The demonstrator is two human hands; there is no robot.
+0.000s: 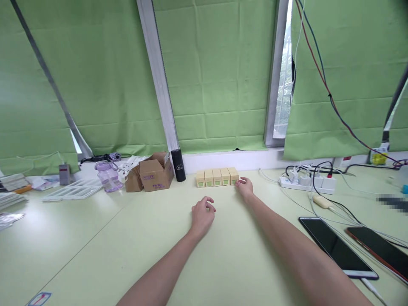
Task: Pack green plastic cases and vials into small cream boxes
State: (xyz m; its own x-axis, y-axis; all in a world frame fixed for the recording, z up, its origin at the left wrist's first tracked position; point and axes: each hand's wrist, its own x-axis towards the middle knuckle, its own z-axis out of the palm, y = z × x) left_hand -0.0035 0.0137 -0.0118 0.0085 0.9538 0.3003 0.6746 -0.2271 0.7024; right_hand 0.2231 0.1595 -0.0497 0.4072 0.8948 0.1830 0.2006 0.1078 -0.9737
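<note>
A row of several small tan boxes (217, 177) with pale green labels on their fronts stands side by side near the back of the table. My right hand (245, 187) is at the right end of that row, fingers loosely bent; its fingertips are at the last box, though I cannot tell whether they press on it. In front of the row, my left hand (203, 214) hovers over or rests on the tabletop. Its fingers are curved and apart, with nothing between thumb and fingers.
Left of the boxes stand a black cylinder (178, 165), an open cardboard box (157, 172) and a purple bottle (109, 176). At right lie a power strip (307, 184) with tangled cables, a tablet (338, 246) and a phone (379, 250). Green blinds (216, 76) hang behind.
</note>
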